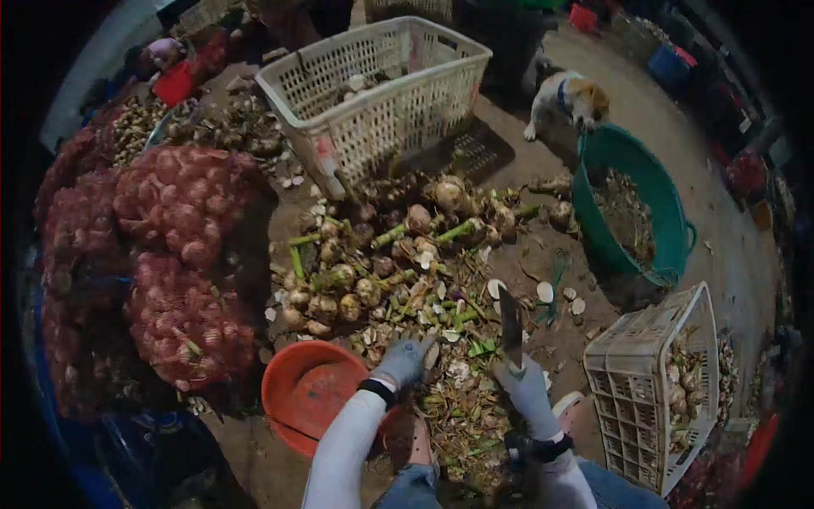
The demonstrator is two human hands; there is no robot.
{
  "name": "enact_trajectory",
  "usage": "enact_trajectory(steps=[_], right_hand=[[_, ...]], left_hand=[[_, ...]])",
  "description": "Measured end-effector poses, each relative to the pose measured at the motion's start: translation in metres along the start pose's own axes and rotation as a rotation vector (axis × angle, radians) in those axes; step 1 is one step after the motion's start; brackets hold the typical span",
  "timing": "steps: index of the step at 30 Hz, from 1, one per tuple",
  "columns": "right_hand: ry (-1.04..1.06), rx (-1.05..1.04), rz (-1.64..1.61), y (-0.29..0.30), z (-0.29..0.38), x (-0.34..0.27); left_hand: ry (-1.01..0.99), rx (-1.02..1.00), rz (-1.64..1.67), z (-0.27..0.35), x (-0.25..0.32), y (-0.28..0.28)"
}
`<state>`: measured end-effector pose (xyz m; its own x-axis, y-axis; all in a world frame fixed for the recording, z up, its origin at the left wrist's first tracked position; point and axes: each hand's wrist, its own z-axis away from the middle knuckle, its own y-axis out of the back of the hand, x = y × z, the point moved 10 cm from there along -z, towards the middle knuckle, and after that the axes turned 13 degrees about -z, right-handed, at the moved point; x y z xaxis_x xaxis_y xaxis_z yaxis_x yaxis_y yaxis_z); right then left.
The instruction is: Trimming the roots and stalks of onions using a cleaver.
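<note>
In a grey glove, my left hand [403, 360] reaches down with its fingers spread over the trimmings, close to the rim of an orange plastic basin [313, 388]. What lies under its palm is hidden. My right hand [527, 389], also gloved, grips a broad-bladed knife [510, 326] whose blade points away from me. Between the hands and my feet spreads a litter of cut leaves and peelings [474, 407]. Ahead lies a heap of soil-stained bulbs [343, 286], onion- or garlic-like, some with thick green stems [459, 229]. Pale cut discs [545, 292] lie right of the heap.
Full red mesh sacks [184, 318] stand at left. A large white crate [407, 102] is beyond the heap. At right, a white crate [626, 388] lies tipped with bulbs beside it. A dog [566, 98] stands by a green tub [668, 184] containing debris.
</note>
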<state>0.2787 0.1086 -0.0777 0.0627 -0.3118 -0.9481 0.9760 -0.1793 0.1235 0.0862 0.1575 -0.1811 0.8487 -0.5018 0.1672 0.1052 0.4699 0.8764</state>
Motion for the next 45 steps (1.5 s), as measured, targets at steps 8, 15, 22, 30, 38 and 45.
enact_trajectory(steps=[8,15,22,30,38,45], right_hand=[[0.345,-0.094,0.499,-0.052,-0.109,0.03],[0.085,0.12,0.671,0.017,-0.065,0.119],[0.053,0.046,0.234,0.011,-0.136,0.081],[-0.07,0.135,0.62,-0.022,-0.154,0.098],[-0.158,0.156,-0.14,0.013,-0.114,0.118],[-0.07,0.072,0.006,-0.025,-0.11,0.036]], left_hand=[[0.539,0.567,0.611,0.145,-0.093,0.119],[0.861,0.214,-0.065,0.225,-0.159,0.028],[-0.046,0.375,0.189,0.023,-0.011,0.071],[-0.075,0.035,0.1,-0.054,0.033,-0.011],[0.369,0.263,1.103,0.022,-0.048,0.031],[0.524,0.123,1.753,0.034,-0.05,-0.05]])
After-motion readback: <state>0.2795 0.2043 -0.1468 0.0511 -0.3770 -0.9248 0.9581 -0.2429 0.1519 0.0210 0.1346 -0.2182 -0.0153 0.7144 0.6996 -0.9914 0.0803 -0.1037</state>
